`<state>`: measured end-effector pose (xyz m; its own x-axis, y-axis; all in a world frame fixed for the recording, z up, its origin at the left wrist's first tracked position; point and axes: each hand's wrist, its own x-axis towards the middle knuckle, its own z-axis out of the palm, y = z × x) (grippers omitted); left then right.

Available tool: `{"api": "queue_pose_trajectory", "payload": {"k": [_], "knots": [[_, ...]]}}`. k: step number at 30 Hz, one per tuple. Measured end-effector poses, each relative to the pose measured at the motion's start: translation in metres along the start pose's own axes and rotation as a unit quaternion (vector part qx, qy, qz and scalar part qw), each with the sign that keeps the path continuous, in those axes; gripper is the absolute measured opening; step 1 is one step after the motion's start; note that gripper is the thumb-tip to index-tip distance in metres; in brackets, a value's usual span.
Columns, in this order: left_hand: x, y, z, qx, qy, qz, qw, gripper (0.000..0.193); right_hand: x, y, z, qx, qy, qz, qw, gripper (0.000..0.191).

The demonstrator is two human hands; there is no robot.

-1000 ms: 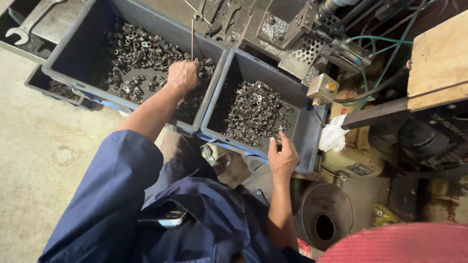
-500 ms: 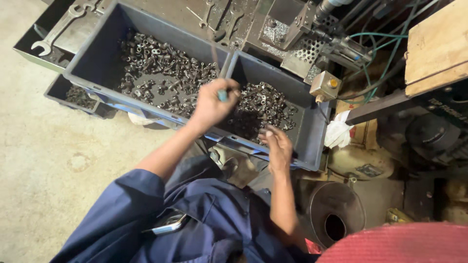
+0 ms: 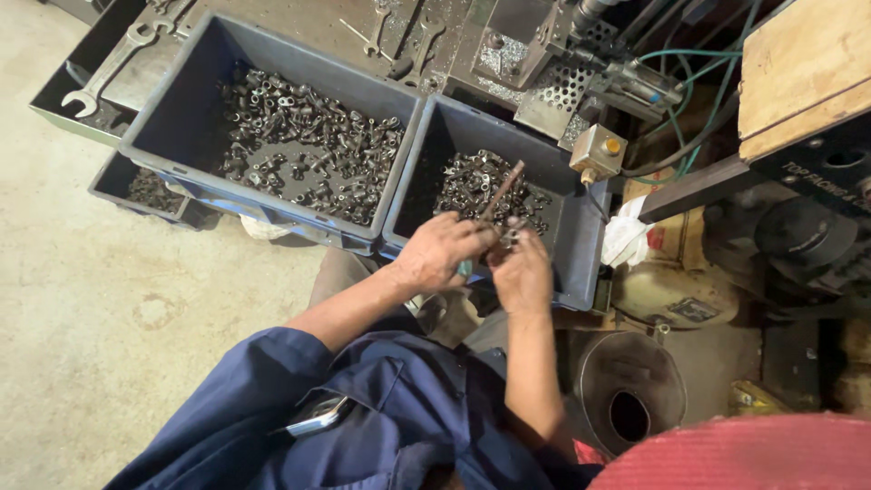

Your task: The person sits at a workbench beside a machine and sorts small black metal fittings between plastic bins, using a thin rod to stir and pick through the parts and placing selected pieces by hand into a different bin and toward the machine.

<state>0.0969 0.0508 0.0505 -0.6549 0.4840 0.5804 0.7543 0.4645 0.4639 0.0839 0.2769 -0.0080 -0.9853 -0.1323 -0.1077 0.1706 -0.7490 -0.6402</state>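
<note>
The right bin [image 3: 581, 227], a dark grey plastic crate part-filled with small metal parts, serves as the landmark. Far to its left, bare concrete floor [image 3: 100, 327] fills that side of the view, dusty and stained. Up and left of the bin, a shallow black tray [image 3: 109, 91] holds a long open-ended spanner [image 3: 113, 63]. A smaller dark tray [image 3: 145, 186] of parts pokes out from under the left bin [image 3: 181, 100], which stands just beside the right bin, their walls touching, and holds a wider spread of the same dark metal pieces [image 3: 308, 136].

Over the near wall of the right bin, the 2 hands meet. The left hand [image 3: 440, 259] is closed around a thin rusty rod [image 3: 502, 191], which slants up and to the right above the pile of parts. The right hand [image 3: 522, 272], just beside it, pinches a small metal piece [image 3: 510, 238] at the rod's lower end; how firmly it grips I cannot tell. Blue sleeves [image 3: 363, 408] run down from both arms.

Behind the right bin lies a steel bench top [image 3: 318, 27] with more spanners and a perforated bracket [image 3: 567, 86]. To the bin's right sit a small box with a brass fitting [image 3: 599, 150], a white rag [image 3: 626, 240], green hoses [image 3: 708, 91] and a wooden board [image 3: 803, 63]. Below the bin's right corner stands a round metal can [image 3: 631, 390].
</note>
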Motion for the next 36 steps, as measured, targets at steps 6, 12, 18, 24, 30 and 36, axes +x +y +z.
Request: {"api": "queue_pose_trajectory", "payload": {"k": [6, 12, 18, 24, 30, 36], "knots": [[-0.007, -0.029, -0.004, -0.044, -0.008, -0.214, 0.976, 0.091, -0.002, -0.056, -0.043, -0.092, 0.141, -0.105, 0.98, 0.013], [0.046, -0.055, -0.018, -0.028, 0.052, -0.116, 0.992, 0.044, -0.008, -0.063, -0.065, -0.166, 0.169, -0.192, 0.952, 0.032], [0.166, -0.084, -0.058, 0.158, 0.008, -0.055, 0.986, 0.031, -0.01, -0.046, -0.061, -0.265, 0.181, -0.214, 0.922, 0.03], [0.261, -0.097, -0.059, 0.309, -0.066, -0.059, 0.947, 0.014, -0.011, -0.04, -0.061, -0.32, 0.179, -0.217, 0.905, 0.032], [0.291, -0.096, -0.044, 0.353, -0.037, -0.009, 0.935, 0.011, -0.011, -0.043, -0.066, -0.29, 0.138, -0.211, 0.923, 0.037], [0.294, -0.081, -0.037, 0.362, -0.041, 0.023, 0.931, 0.013, -0.01, -0.043, -0.062, -0.279, 0.139, -0.204, 0.928, 0.036]]}}
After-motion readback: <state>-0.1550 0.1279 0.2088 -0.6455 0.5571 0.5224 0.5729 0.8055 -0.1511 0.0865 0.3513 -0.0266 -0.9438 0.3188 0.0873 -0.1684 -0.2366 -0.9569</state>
